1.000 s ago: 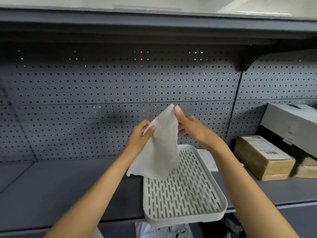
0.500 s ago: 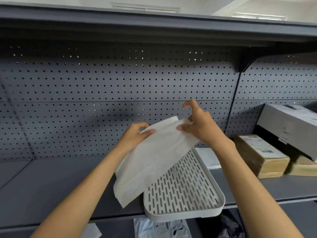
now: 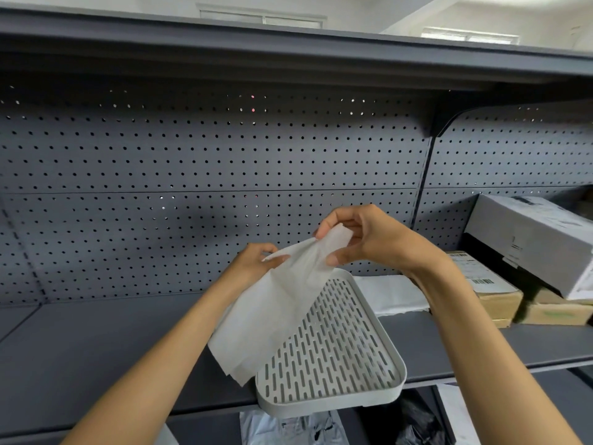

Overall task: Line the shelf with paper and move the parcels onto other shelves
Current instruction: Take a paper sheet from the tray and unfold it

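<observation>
Both hands, left hand (image 3: 253, 263) and right hand (image 3: 369, 240), pinch the top edge of the limp paper sheet (image 3: 282, 313) above the slotted tray (image 3: 337, 351) on the shelf (image 3: 96, 342); uneven pulling could tear or crumple it.

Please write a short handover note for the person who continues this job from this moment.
Left hand and right hand both pinch the top edge of the paper, which hangs in the air over the shelf and the tray.
Parcels sit at the right of the shelf.
Done: paper picked up.
Left: spread the paper on the shelf, move the parcels to other shelves.
</observation>
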